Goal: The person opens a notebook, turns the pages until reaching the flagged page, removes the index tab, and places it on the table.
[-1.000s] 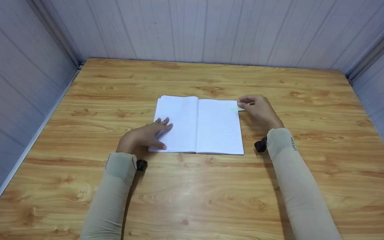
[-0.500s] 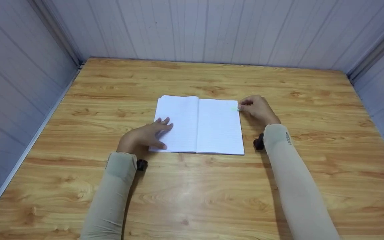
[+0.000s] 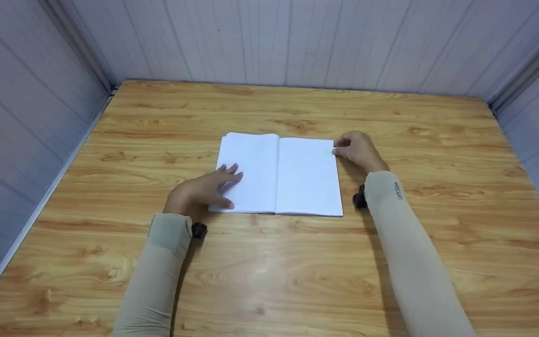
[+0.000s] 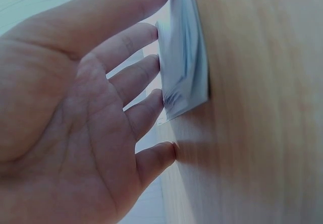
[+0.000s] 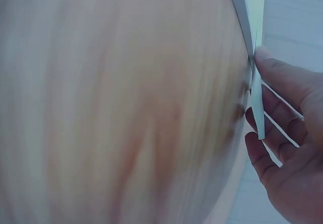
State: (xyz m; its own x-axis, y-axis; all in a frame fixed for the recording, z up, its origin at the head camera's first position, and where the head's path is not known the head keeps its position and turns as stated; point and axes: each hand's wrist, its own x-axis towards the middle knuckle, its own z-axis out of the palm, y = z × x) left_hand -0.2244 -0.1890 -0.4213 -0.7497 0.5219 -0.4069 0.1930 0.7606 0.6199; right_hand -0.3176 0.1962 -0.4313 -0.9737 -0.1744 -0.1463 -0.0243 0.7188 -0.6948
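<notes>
An open notebook (image 3: 306,180) with lined white pages lies flat near the middle of the table. My left hand (image 3: 200,191) rests on its left page, fingers spread, the thumb near the bottom edge. In the left wrist view the fingertips meet the side of the notebook (image 4: 182,62). My right hand (image 3: 361,152) is at the upper right edge of the right page. It pinches a pale yellow-green sticky note (image 5: 258,108) between thumb and fingers; the strip sticks out past the page edge. Part of this note lies on the page, and the fingers hide the rest in the head view.
The wood-grain table (image 3: 269,276) surrounds the notebook. A panelled wall (image 3: 269,44) stands along its back edge, with more panels at left and right. A black wrist camera (image 3: 360,197) sits under the right sleeve, another black camera (image 3: 199,230) under the left.
My right hand has shifted slightly left, its thumb now over the page edge, covering more of the sticky note. My left hand and the notebook have stayed put.
</notes>
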